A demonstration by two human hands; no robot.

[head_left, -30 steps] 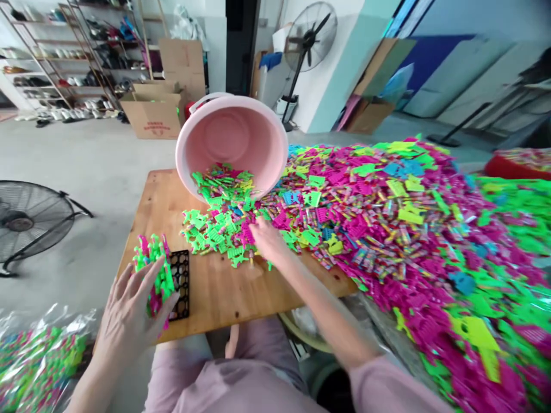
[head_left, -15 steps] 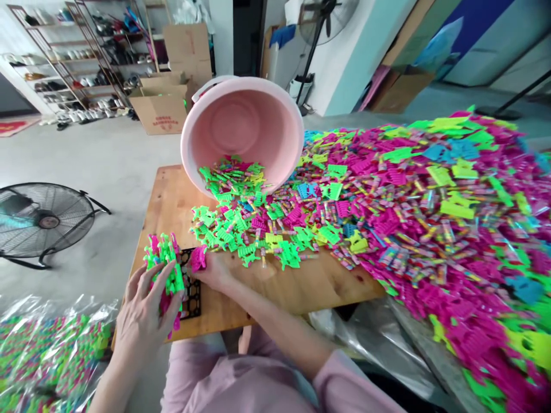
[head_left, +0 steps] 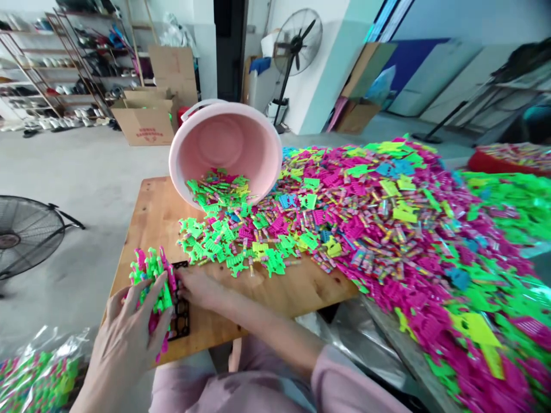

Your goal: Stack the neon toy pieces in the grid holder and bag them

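Observation:
My left hand [head_left: 127, 330] curves round a row of upright green and pink plastic toy pieces [head_left: 152, 275], its fingers along their near side. The row stands on a black grid rack [head_left: 183, 321] at the table's left front corner. At the rack's right side, my right hand [head_left: 200, 289] has its fingers closed at a pink plastic toy piece [head_left: 171, 275] at the end of the row; its fingertips are partly hidden. Beyond my right hand, loose green pieces [head_left: 215, 238] lie spread on the wooden table [head_left: 148, 215].
A pink bucket [head_left: 226, 140] lies tipped towards me with green pieces inside. A big heap of coloured pieces and small filled tubes [head_left: 374, 218] covers the right side. A floor fan [head_left: 26, 235] and bagged pieces [head_left: 38, 378] are at left.
My right hand has moved the pink toy piece left against the row. My left hand stays round the row. The view has turned to the right.

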